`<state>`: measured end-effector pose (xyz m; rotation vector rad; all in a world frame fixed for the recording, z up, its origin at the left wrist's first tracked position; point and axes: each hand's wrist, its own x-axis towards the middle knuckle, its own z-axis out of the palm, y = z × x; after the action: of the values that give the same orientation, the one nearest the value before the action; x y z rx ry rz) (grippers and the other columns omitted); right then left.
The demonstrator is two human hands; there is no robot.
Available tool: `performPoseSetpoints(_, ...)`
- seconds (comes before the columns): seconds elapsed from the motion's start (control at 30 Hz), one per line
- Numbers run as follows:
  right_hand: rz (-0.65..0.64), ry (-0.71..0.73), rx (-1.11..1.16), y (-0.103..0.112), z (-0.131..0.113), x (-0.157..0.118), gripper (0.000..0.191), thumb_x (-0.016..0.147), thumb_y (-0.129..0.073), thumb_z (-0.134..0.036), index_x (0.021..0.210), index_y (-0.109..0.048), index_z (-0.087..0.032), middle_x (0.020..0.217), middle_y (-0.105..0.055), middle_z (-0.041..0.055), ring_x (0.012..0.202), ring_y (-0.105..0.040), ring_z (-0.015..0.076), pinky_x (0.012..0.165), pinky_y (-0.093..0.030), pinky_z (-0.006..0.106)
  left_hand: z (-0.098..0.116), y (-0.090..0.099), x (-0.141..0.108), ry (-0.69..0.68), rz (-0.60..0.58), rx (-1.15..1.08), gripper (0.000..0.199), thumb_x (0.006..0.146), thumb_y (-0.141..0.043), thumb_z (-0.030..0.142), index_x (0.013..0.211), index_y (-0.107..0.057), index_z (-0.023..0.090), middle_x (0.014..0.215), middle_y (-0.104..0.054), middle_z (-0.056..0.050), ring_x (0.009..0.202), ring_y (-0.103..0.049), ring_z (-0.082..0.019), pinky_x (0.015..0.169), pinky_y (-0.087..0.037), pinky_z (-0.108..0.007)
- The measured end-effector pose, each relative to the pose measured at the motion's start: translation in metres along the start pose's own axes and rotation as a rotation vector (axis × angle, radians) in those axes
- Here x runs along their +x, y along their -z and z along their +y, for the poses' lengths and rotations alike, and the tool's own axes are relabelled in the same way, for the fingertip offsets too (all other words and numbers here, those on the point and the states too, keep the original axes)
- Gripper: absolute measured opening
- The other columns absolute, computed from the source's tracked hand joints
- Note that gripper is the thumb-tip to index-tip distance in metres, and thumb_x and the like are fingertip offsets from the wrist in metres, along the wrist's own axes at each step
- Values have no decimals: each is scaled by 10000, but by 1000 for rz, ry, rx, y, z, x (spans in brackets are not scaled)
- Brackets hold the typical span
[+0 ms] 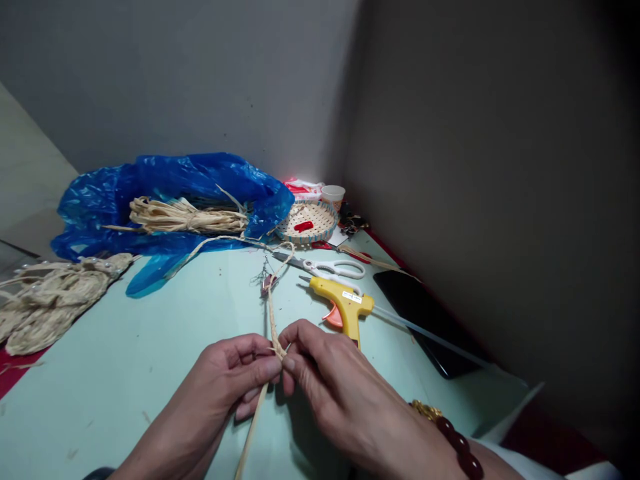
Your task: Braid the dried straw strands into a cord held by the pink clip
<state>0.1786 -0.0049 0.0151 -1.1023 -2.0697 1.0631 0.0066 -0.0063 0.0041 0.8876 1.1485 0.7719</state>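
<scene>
A thin raffia braid [271, 310] runs up the table from my fingertips and bends left near the blue bag. My left hand [235, 373] pinches its near end between thumb and fingers. Close against it, my right hand [325, 380] grips the same end, thumb and forefinger pressed together. A loose pale strand [254, 427] trails from the fingers toward the table's near edge. Beyond the hands, a small dark reddish clip [269, 285] lies at the braid. The fingers partly hide the point where the strands meet.
A yellow glue gun [340, 297] and white-handled scissors [330, 268] lie right of the braid, by a black phone-like slab [435, 320]. Behind are a blue plastic bag [100, 193] with a raffia bundle [185, 217], a woven basket [325, 233] and a cup [333, 193]. Woven raffia pieces [55, 300] lie left.
</scene>
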Motion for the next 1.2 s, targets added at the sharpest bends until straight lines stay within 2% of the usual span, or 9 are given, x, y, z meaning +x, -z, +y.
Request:
performPoseSetpoints(0.2,-7,-39,23,0,0,2,89,954,-377,-207,991,-458,-210,813,-622,-16,749,-560,133,717,-429,285,1,0,0,27,18,-3,171,728,-706,277,722,-612,134,659,-609,-5,471,-278,-47,423,-160,-190)
performPoseSetpoints(0.33,-21,-53,-19,3,-3,0,199,925,-408,-187,1123,-406,-210,834,-621,-5,794,-555,157,745,-425,306,2,2,-3,61,-3,-15,188,722,-714,279,720,-576,150,669,-564,11,475,-235,-46,421,-122,-199)
performPoseSetpoints(0.5,-52,-49,-122,9,-7,1,96,932,-385,-177,955,-475,-203,805,-597,9,729,-528,147,669,-407,275,7,3,-7,94,-29,-90,163,726,-710,248,769,-574,169,685,-510,29,492,-148,-48,446,-98,-206)
performPoseSetpoints(0.6,-69,-44,-224,11,-6,3,157,927,-405,-174,803,-498,-202,715,-562,-5,624,-478,130,592,-372,257,7,2,-7,109,-30,-120,158,725,-709,253,750,-576,173,655,-457,46,501,-117,-53,453,-91,-210)
performPoseSetpoints(0.67,-58,8,-301,11,-5,4,198,922,-415,-155,773,-537,-198,691,-565,-4,620,-478,131,622,-373,266,7,2,-6,99,3,-116,171,722,-706,274,729,-569,172,641,-416,54,510,-119,-60,451,-81,-213)
performPoseSetpoints(0.83,165,253,-573,-1,1,2,191,872,-450,-122,731,-573,-160,684,-573,39,660,-461,173,691,-358,329,0,-2,-2,-8,109,120,185,751,-640,307,675,-533,176,562,-334,73,510,-209,-77,449,-147,-215)
performPoseSetpoints(0.97,363,470,-754,-15,4,0,237,838,-414,-60,666,-542,-162,611,-527,45,589,-398,181,625,-324,338,-7,-4,-3,-115,147,286,235,757,-625,321,620,-495,181,588,-433,46,581,-380,-107,527,-302,-214)
performPoseSetpoints(1.07,452,545,-821,-21,4,-1,282,864,-374,-72,652,-527,-178,561,-484,33,560,-378,182,588,-291,333,-10,-5,-4,-81,120,172,260,734,-663,353,629,-498,181,563,-430,57,532,-374,-89,496,-294,-197)
performPoseSetpoints(1.2,504,601,-847,-24,1,-2,261,862,-381,-91,667,-532,-179,564,-478,26,545,-376,169,567,-276,331,-9,-7,-8,44,159,-65,277,690,-727,403,723,-566,181,493,-352,100,422,-230,-38,410,-154,-166)
